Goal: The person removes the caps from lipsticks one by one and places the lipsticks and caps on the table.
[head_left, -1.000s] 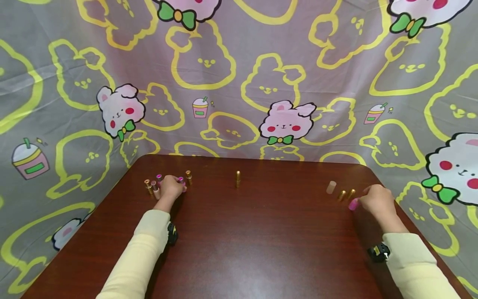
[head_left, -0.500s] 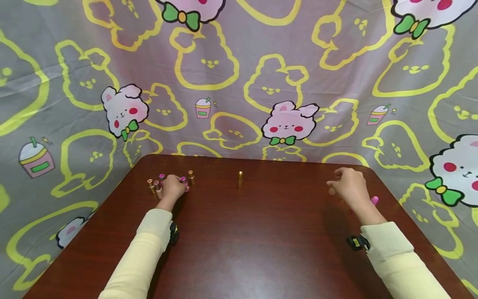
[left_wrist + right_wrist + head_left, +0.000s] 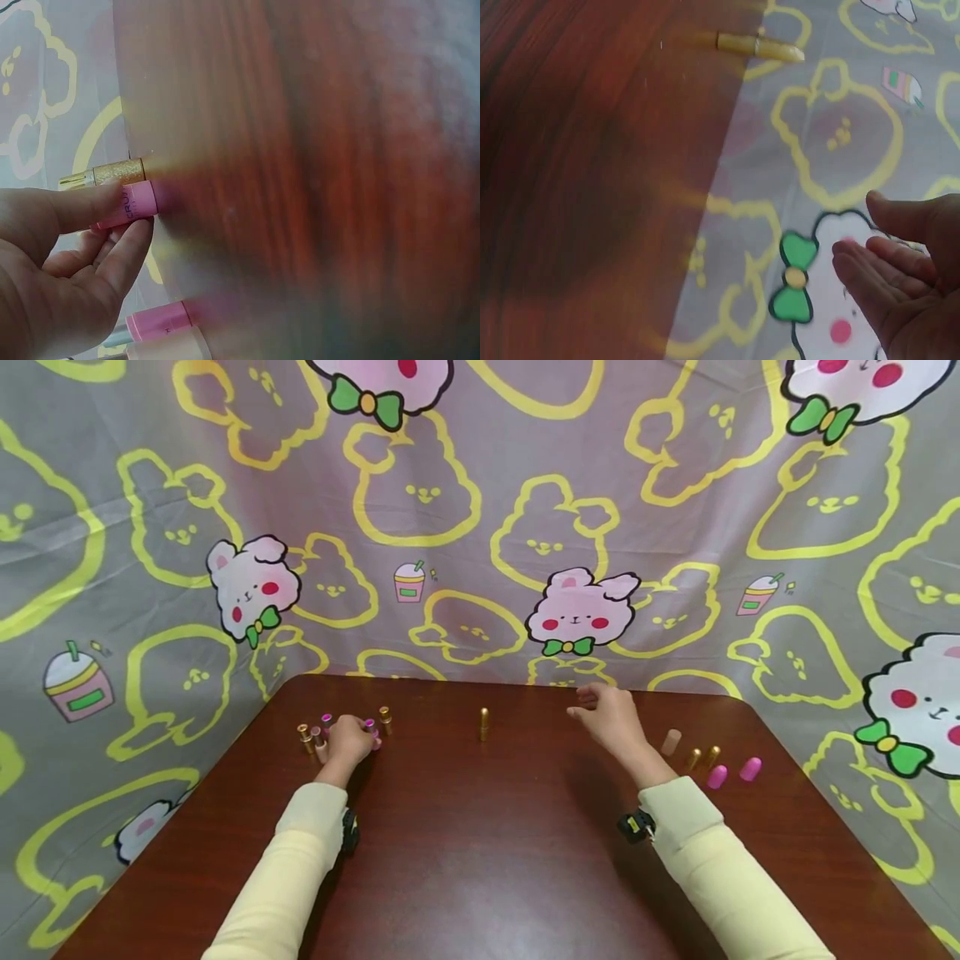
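Note:
My left hand [image 3: 350, 742] pinches an uncapped pink lipstick tube [image 3: 139, 201] between thumb and fingers. The tube stands on the table at the left. Right beside it is an uncapped gold lipstick tube [image 3: 386, 722]. On the hand's other side stand another gold lipstick tube [image 3: 305, 737], a beige lipstick tube [image 3: 320, 745] and a second pink lipstick tube [image 3: 159, 321], partly hidden in the head view. My right hand [image 3: 611, 720] is above the table with nothing in it, thumb and fingers apart. To its left a capped gold lipstick [image 3: 484, 725] stands upright.
At the right of the dark wooden table [image 3: 495, 843] stand a beige cap [image 3: 671, 742], two gold caps [image 3: 713, 756] and two pink caps [image 3: 751, 768]. A patterned cloth [image 3: 465, 560] hangs behind the table and along its sides.
My right hand has let go of a pink cap at the right and moved left across the table towards the capped gold lipstick. The left hand stays at the pink lipstick tube.

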Tool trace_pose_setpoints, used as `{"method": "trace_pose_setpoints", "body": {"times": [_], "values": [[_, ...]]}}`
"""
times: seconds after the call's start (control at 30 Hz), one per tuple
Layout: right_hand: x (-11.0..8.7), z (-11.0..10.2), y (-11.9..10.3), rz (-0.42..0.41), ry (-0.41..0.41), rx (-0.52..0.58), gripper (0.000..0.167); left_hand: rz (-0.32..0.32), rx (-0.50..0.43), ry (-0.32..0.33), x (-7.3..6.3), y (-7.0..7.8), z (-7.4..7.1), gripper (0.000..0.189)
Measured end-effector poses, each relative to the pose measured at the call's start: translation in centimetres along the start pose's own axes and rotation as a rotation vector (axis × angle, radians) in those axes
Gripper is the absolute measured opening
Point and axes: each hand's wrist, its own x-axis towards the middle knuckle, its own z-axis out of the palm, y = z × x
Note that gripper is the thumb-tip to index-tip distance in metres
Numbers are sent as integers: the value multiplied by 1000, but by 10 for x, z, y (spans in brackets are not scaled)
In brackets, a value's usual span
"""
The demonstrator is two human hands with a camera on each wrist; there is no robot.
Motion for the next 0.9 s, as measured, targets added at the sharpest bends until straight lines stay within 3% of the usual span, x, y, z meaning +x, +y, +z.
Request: {"method": "trace_pose_setpoints", "body": {"times": [0.23,0.4,0.6,0.9], "values": [[13,42,-16,-7,-104,83,35,11,-1,8,-2,1,-1,9],[20,68,-23,1,-172,147,35,-35,21,1,-3,2,-2,9],[25,93,-27,2,-187,171,36,-71,22,-16,-3,0,2,10],[35,119,-33,15,-181,145,40,-70,22,-12,0,0,1,10]]}}
